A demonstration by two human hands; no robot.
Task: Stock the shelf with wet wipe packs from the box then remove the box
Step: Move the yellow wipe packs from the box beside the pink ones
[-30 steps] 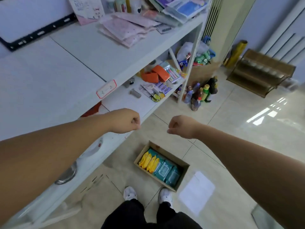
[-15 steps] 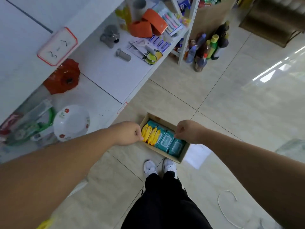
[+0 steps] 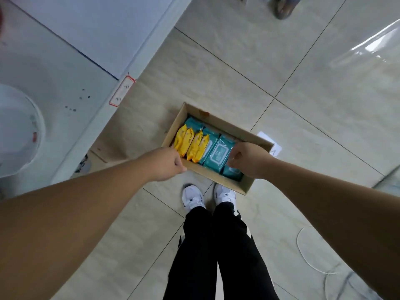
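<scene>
An open cardboard box [image 3: 229, 124] sits on the tiled floor just ahead of my white shoes [image 3: 192, 199]. Inside it, several yellow wet wipe packs [image 3: 190, 144] stand on edge at the left, and teal wet wipe packs [image 3: 217, 153] fill the rest. My left hand [image 3: 165, 164] is a closed fist over the box's near left corner, holding nothing. My right hand [image 3: 249, 160] hangs with curled fingers over the right teal packs, hiding part of them, with nothing in it. The white shelf [image 3: 65, 68] runs along the left.
A white bowl [image 3: 17, 131] sits on the lower shelf board, and a red-bordered label [image 3: 122, 90] is stuck on the shelf edge. A white sheet [image 3: 267, 137] lies behind the box. A thin white cord [image 3: 303, 252] loops on the floor at right. Someone's foot [image 3: 283, 7] shows at top.
My view has tipped down from the shelves to the floor. Both fists have dropped and now sit over the box, which looks larger and closer.
</scene>
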